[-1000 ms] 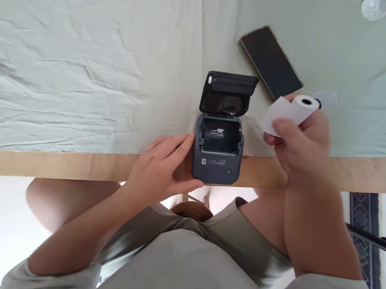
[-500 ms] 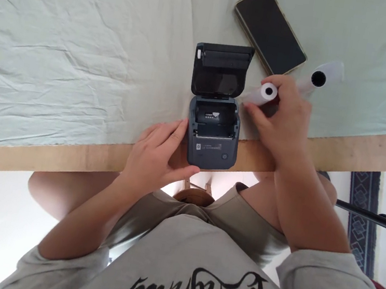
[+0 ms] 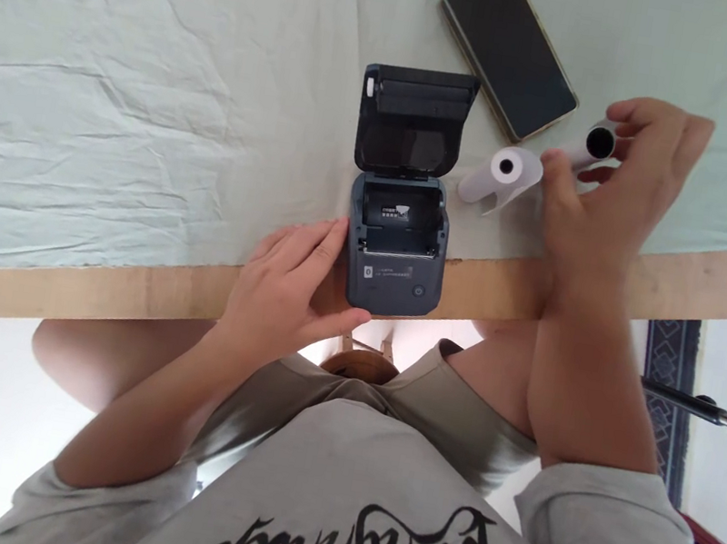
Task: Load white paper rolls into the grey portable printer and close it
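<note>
A small dark printer (image 3: 400, 241) stands at the table's front edge with its lid raised and its paper bay showing. My left hand (image 3: 289, 283) lies along its left side, fingers stretched out, thumb at the front corner. Right of the printer, a white paper roll (image 3: 505, 168) with a loose end stands free of both hands. A second paper roll (image 3: 600, 143), with a wider dark core, is between the spread thumb and fingers of my right hand (image 3: 616, 183). The fingers are beside or touching it; firm contact is hard to tell.
Behind the rolls lies a dark-screened phone (image 3: 510, 52) in a clear case. A pale green cloth (image 3: 157, 92) covers the table up to a bare wooden edge (image 3: 72, 281). A dark metal pole (image 3: 694, 403) shows below the table at right.
My right hand has let go of the nearer paper roll and moved right to the wider-cored one. The nearer roll's loose end now hangs out. My left hand stays by the printer.
</note>
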`<move>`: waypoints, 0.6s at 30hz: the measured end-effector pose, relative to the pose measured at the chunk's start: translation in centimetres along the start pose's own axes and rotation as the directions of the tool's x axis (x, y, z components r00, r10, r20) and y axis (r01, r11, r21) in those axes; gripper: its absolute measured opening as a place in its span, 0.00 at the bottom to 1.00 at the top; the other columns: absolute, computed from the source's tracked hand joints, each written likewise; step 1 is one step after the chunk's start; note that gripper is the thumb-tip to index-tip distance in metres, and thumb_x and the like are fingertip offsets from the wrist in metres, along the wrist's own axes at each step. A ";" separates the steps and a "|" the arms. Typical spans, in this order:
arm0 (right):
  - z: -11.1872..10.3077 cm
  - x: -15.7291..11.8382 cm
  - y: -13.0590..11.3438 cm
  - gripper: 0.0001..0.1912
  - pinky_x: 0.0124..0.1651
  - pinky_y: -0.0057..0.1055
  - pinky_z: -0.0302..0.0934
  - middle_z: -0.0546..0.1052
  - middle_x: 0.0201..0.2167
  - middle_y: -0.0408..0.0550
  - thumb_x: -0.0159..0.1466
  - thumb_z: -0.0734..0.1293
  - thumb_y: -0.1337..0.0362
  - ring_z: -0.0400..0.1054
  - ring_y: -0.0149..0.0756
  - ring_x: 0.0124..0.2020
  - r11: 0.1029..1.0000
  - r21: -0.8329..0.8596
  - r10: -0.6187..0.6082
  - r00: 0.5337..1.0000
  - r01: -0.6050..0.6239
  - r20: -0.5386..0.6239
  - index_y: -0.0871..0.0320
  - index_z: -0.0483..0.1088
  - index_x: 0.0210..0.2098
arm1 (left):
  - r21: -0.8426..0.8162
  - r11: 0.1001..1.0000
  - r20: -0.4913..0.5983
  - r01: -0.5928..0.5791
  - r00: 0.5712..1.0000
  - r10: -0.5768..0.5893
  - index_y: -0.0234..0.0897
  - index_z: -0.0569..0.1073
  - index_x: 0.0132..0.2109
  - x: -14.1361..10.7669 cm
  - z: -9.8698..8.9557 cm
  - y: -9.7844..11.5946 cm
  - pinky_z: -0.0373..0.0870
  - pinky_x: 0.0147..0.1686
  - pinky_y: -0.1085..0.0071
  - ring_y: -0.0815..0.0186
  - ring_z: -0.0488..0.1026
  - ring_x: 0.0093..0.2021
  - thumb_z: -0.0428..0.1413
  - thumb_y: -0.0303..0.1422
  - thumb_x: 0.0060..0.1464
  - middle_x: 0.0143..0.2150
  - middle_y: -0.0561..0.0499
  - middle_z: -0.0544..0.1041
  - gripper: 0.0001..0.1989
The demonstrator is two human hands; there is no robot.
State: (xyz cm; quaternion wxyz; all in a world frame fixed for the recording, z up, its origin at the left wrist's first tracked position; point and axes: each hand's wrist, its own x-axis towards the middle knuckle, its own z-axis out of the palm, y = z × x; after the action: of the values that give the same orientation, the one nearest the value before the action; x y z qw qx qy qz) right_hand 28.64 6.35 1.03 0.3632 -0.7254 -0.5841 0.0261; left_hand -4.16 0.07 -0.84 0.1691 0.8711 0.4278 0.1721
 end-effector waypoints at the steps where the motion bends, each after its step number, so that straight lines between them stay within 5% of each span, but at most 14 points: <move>1: 0.3 0.1 0.1 0.22 0.40 0.37 0.66 0.72 0.51 0.62 0.57 0.73 0.66 0.70 0.41 0.47 1.000 0.024 0.020 1.000 -0.021 0.014 0.57 0.71 0.51 | -0.002 1.000 -0.004 0.000 1.000 -0.001 0.42 0.51 0.78 0.0 0.0 0.0 0.69 0.65 0.52 0.46 0.74 0.64 0.54 0.53 0.67 0.68 0.37 0.73 0.42; 6: 0.5 -0.2 0.4 0.27 0.39 0.33 0.61 0.75 0.42 0.48 0.56 0.62 0.79 0.68 0.34 0.40 0.971 0.239 -0.039 0.996 0.018 0.083 0.50 0.64 0.52 | -0.005 1.000 0.028 0.028 0.999 -0.028 0.42 0.52 0.78 0.0 0.0 0.0 0.69 0.65 0.51 0.46 0.73 0.65 0.56 0.54 0.65 0.69 0.38 0.72 0.43; 12: 0.4 -0.3 0.4 0.15 0.46 0.38 0.63 0.73 0.51 0.59 0.60 0.67 0.72 0.68 0.45 0.53 0.998 0.058 -0.035 0.991 0.028 0.131 0.53 0.71 0.45 | -0.007 0.998 0.060 0.056 0.997 -0.056 0.44 0.51 0.78 0.0 -0.1 0.1 0.69 0.65 0.50 0.45 0.73 0.65 0.55 0.55 0.65 0.69 0.38 0.72 0.43; 18: 0.1 -0.6 0.4 0.27 0.43 0.33 0.62 0.77 0.49 0.48 0.60 0.62 0.77 0.67 0.33 0.40 0.991 0.125 -0.071 0.974 0.044 0.216 0.48 0.66 0.56 | -0.010 0.998 0.051 0.058 0.997 -0.058 0.42 0.53 0.78 0.0 0.0 0.2 0.69 0.65 0.50 0.46 0.73 0.66 0.53 0.56 0.66 0.69 0.38 0.72 0.42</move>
State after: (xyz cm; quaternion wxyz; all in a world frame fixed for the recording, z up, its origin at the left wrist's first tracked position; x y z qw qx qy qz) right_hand 28.77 5.86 0.51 0.3398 -0.6778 -0.6388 0.1307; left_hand -4.07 -0.02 -0.74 0.1896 0.8614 0.4475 0.1475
